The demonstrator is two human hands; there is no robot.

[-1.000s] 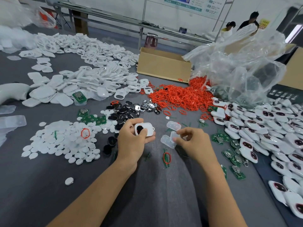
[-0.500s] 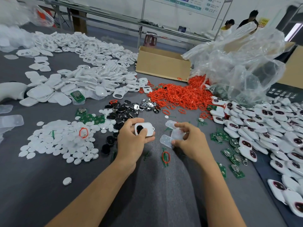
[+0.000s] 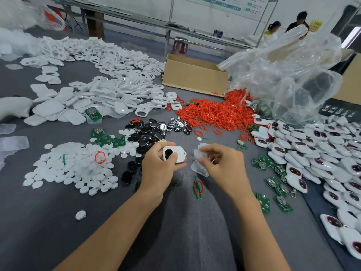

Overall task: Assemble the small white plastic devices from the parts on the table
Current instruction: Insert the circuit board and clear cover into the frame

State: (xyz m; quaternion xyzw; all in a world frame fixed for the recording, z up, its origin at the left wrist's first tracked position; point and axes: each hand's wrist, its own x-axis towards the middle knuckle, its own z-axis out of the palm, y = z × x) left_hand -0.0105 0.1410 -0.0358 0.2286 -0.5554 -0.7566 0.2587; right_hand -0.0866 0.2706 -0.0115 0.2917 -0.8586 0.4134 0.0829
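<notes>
Device (image 3: 178,153) sits gripped in left hand (image 3: 158,167); right hand (image 3: 222,167) pinches what looks like a clear cover (image 3: 197,153), blurred, above table (image 3: 175,231).

Factory assembly workshop, table (image 3: 48,222) heaped with white shells (image 3: 109,55), red rings (image 3: 218,112), circuit boards (image 3: 273,184)

Grey table (image 3: 39,231), long metal bench (image 3: 136,20) behind, white wall (image 3: 127,6) with poster (image 3: 224,3), 2 people (image 3: 273,28) beyond
</notes>
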